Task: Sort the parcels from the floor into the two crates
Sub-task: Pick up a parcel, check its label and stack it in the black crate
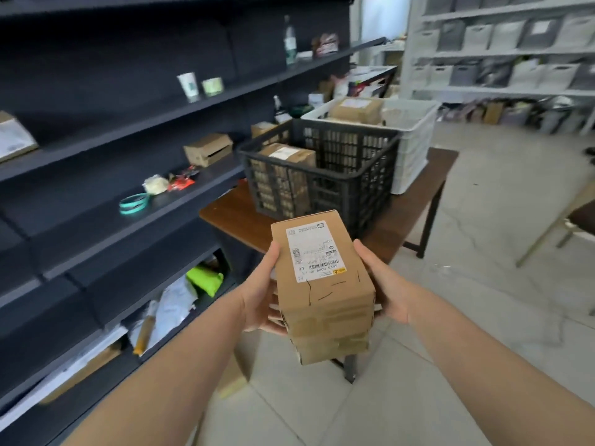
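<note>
Two bare hands hold a cardboard parcel (323, 286) in mid-air, nearest the camera. Left hand (261, 296) presses the parcel's left side, its grip clamped on the box with fingers wrapped beneath. Right hand (384, 286) presses the right side, its grip likewise clamped on the parcel. A white shipping label (315, 251) faces up on the parcel's top, with pen marks below it.

Beyond the parcel stands a brown desk (231, 217). On it, nearer, sits a black crate (341, 175) with a labelled brown box (289, 154) visible inside at its left. Just behind, touching or nearly touching, sits a white crate (415, 146) holding another brown box (355, 109).

Dark shelving (106, 136) runs along the left, carrying cups, a bottle and small cartons. Pale shelving (502, 56) with grey bins lines the far right wall.
</note>
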The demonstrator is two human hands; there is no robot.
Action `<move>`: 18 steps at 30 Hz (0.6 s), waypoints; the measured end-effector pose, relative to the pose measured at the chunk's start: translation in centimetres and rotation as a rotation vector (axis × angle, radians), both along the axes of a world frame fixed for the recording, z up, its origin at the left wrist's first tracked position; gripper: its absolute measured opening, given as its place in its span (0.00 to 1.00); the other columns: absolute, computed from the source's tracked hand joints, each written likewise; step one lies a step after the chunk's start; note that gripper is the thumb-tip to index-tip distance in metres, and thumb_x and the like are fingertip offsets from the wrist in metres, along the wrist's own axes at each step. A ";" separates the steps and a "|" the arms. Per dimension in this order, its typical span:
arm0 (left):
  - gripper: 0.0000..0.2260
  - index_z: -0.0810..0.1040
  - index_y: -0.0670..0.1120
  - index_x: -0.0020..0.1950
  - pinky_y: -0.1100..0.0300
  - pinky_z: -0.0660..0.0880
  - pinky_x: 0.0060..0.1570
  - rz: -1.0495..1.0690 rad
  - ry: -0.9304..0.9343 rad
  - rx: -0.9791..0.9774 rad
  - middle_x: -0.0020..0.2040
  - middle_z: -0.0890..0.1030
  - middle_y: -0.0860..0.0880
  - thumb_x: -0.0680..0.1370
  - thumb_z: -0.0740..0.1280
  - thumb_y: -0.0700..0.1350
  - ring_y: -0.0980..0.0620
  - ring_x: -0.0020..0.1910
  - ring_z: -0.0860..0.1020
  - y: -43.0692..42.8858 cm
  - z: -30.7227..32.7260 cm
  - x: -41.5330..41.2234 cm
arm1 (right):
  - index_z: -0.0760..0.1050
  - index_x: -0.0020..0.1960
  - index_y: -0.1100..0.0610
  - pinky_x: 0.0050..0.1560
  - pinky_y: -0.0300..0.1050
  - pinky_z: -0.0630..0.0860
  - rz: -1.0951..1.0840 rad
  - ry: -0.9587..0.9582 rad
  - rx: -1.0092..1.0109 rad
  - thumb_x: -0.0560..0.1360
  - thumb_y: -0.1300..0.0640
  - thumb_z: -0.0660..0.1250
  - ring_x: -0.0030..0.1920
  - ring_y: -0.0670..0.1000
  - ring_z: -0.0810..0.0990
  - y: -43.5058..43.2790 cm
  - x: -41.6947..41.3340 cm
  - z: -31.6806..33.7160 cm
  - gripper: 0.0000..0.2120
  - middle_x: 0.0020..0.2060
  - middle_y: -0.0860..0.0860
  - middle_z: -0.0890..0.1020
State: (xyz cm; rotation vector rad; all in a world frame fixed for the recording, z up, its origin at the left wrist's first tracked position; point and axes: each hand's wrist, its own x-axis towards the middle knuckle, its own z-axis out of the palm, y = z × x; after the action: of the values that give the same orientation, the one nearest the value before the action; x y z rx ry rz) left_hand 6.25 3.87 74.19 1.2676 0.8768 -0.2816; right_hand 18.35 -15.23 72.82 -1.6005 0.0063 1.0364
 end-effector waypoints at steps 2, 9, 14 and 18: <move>0.57 0.76 0.50 0.67 0.31 0.71 0.62 -0.030 0.003 0.001 0.65 0.78 0.41 0.47 0.63 0.84 0.34 0.64 0.75 -2.6 0.4 3.2 | 0.80 0.57 0.47 0.53 0.52 0.74 -0.025 -0.018 -0.008 0.58 0.19 0.62 0.56 0.55 0.78 -3.0 2.4 0.5 0.41 0.55 0.52 0.83; 0.42 0.77 0.50 0.56 0.35 0.73 0.61 -0.108 -0.027 0.001 0.58 0.81 0.42 0.60 0.56 0.82 0.37 0.56 0.77 -11.5 2.3 14.0 | 0.73 0.67 0.42 0.70 0.61 0.65 -0.128 -0.082 -0.027 0.57 0.16 0.57 0.67 0.57 0.71 -11.9 10.5 2.3 0.46 0.67 0.51 0.76; 0.42 0.79 0.52 0.58 0.35 0.74 0.60 -0.198 -0.088 0.047 0.62 0.80 0.42 0.64 0.52 0.82 0.37 0.60 0.77 -14.4 4.8 20.8 | 0.77 0.59 0.43 0.62 0.54 0.71 -0.188 -0.158 -0.004 0.58 0.16 0.56 0.60 0.55 0.76 -15.3 15.6 5.2 0.42 0.60 0.51 0.80; 0.45 0.76 0.51 0.66 0.36 0.75 0.59 -0.190 -0.171 0.100 0.64 0.79 0.42 0.65 0.51 0.82 0.37 0.61 0.77 -13.5 8.3 25.3 | 0.77 0.59 0.43 0.59 0.52 0.72 -0.189 -0.232 0.087 0.66 0.21 0.54 0.60 0.55 0.76 -14.6 20.6 8.7 0.35 0.59 0.52 0.80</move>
State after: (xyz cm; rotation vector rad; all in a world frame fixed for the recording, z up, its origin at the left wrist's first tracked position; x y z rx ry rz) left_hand 31.51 -9.63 82.50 1.4490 0.6314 -0.2776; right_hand 38.98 -29.88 81.49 -1.5989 -0.0430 0.6931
